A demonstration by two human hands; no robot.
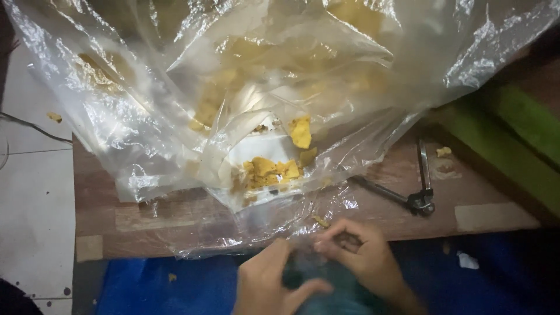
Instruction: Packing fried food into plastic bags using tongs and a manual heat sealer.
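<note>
Seen from above, a large clear plastic bag (233, 105) holding yellow chip pieces (271, 169) spreads over a wooden board (146, 219), directly ahead of both hands. The left hand (268, 286) curls loosely beneath the bag's near edge. The right hand (361, 251), slightly nearer, pinches that thin edge between its fingertips.

A glossy, crinkled clear plastic bag (175, 87) is seen over a matt wooden board (146, 216) beside shiny metal tongs (417, 198).
</note>
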